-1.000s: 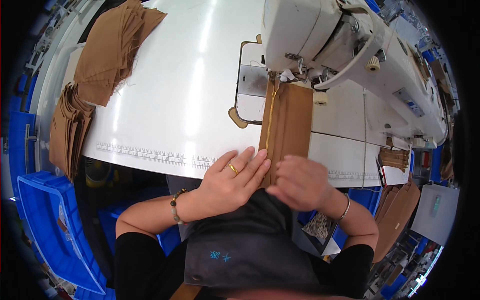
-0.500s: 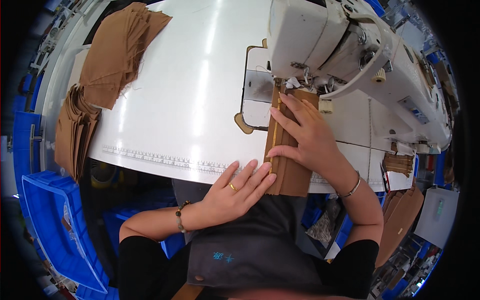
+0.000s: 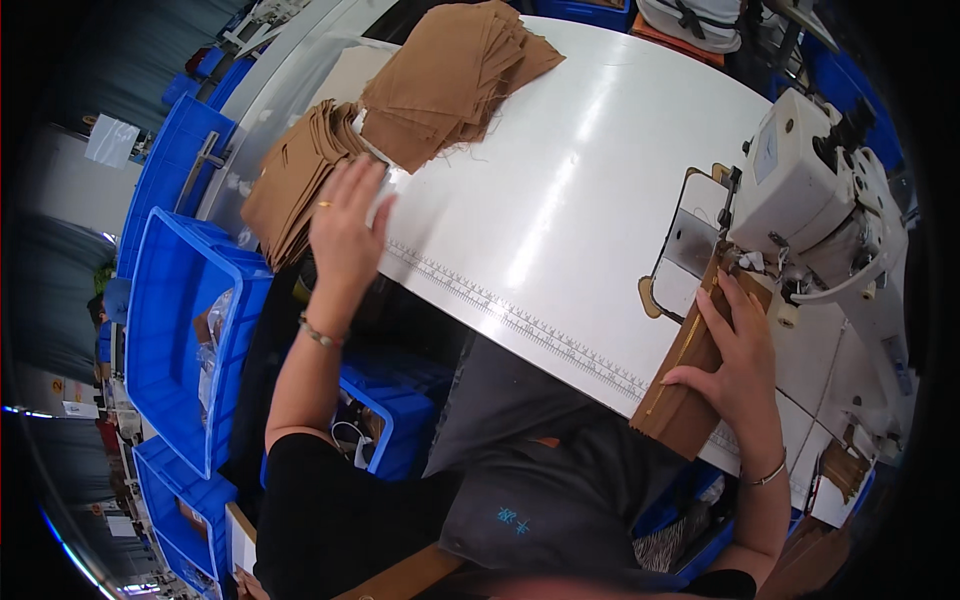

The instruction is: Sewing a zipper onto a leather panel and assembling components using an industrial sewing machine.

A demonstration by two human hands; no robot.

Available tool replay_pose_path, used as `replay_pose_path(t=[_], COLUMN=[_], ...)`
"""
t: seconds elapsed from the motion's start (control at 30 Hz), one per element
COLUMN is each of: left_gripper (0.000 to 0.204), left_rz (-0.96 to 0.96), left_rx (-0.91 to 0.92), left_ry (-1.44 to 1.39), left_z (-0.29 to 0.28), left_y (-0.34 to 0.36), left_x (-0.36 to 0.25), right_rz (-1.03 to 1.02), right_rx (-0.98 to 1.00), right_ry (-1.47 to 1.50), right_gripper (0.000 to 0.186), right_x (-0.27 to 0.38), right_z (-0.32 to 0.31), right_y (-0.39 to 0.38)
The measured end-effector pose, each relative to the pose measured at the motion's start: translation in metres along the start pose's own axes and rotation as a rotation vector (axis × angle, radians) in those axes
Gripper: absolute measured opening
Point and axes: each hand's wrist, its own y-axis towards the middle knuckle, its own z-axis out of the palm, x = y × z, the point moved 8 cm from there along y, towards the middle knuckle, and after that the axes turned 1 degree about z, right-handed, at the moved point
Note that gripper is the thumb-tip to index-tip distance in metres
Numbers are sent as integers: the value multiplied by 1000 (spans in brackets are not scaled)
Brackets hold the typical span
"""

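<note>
My right hand (image 3: 738,350) lies with fingers spread on a brown fabric piece (image 3: 680,405) that has a gold zipper (image 3: 687,345) along it. The far end of that piece sits at the needle area of a white sewing machine (image 3: 800,170). At the far left, my left hand (image 3: 345,235) is stretched out, holding nothing I can see. Its slightly blurred fingertips are beside a fanned stack of brown fabric pieces (image 3: 300,180); whether they touch it I cannot tell. A second, flatter stack of brown fabric (image 3: 440,75) lies just beyond.
A printed ruler (image 3: 520,320) runs along the front edge of the white table (image 3: 540,170). Blue bins (image 3: 150,300) stand at the left, and another blue bin (image 3: 400,425) is below the table. A bag (image 3: 695,20) sits behind the far edge.
My left hand has left the zippered piece and moved far left to the fabric stacks. My right hand stays on the piece. The view has swung left.
</note>
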Motion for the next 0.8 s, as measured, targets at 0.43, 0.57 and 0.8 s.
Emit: replay_pose_path(t=[0.43, 0.57, 0.8], left_gripper=[32, 36, 33], left_rz=[-416, -755, -331], left_rx=[293, -84, -232], left_ry=[184, 203, 135], left_z=[28, -68, -197], left_y=[-6, 38, 111], left_x=[203, 292, 119], right_rz=[-16, -25, -11], right_rx=[-15, -27, -37], right_ry=[-48, -76, -83], right_gripper=[96, 89, 84], right_x=[-1, 0, 2], right_z=[-1, -2, -3], right_y=[-2, 0, 0])
